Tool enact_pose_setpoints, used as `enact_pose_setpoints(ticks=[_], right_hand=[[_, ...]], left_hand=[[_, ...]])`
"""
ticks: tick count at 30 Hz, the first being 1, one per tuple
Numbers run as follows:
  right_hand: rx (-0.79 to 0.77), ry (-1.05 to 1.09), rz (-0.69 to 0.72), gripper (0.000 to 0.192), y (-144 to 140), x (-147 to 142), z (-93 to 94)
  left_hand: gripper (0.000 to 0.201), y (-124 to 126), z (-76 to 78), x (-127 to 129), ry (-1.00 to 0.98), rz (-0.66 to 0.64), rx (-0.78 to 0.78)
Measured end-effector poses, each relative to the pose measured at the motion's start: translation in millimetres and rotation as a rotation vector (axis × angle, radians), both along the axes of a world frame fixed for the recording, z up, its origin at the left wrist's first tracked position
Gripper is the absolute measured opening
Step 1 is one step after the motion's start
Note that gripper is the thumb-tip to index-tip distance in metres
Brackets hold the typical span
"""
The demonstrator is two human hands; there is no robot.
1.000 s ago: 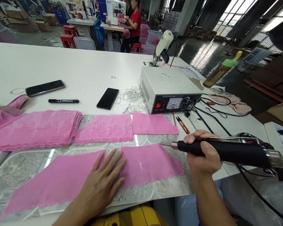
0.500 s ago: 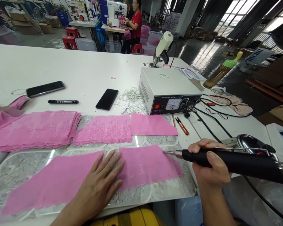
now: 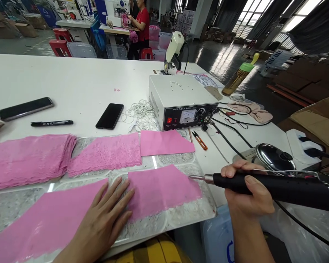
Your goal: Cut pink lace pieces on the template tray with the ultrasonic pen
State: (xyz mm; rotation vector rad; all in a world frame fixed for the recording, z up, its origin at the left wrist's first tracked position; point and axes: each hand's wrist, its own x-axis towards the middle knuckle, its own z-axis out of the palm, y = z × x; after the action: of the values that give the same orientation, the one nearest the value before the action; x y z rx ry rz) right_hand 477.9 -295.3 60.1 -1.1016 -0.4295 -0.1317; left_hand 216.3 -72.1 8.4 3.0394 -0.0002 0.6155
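My left hand (image 3: 105,219) lies flat, fingers spread, where two pink lace pieces meet: a long strip (image 3: 44,223) at the left and a shorter piece (image 3: 161,188) at the right. Both rest on a clear patterned plate (image 3: 181,215). My right hand (image 3: 248,193) grips a black hand-held tool (image 3: 271,186); its metal tip points left and sits at the right edge of the shorter piece. A cable runs from the tool toward the white control box (image 3: 181,100).
A stack of pink lace (image 3: 27,159), another lace piece (image 3: 106,153) and a plain pink piece (image 3: 164,142) lie behind. Two phones (image 3: 109,115) (image 3: 24,108), a marker (image 3: 51,123), white elastic loops (image 3: 138,113), orange snips (image 3: 200,140), a bottle (image 3: 239,76). A person sews in the background.
The view has shifted, so everything sits further left in the picture. My right hand with the tool has dropped slightly toward the shorter piece's right edge. My left hand stays pressed on the fabric.
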Motion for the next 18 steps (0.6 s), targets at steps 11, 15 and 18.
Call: enact_pose_setpoints(ticks=[11, 15, 18], right_hand=[[0.0, 0.002, 0.038, 0.011, -1.7, -0.9, -6.4], [-0.016, -0.018, 0.053, 0.009, -0.4, 0.0, -6.0], [0.006, -0.016, 0.006, 0.012, -4.3, 1.1, -4.0]], left_hand=[[0.053, 0.9, 1.9, 0.3, 0.026, -0.007, 0.04], [0.053, 2.4, 1.4, 1.3, 0.022, -0.019, 0.038], [0.053, 3.4, 1.0, 2.1, 0.019, -0.033, 0.052]])
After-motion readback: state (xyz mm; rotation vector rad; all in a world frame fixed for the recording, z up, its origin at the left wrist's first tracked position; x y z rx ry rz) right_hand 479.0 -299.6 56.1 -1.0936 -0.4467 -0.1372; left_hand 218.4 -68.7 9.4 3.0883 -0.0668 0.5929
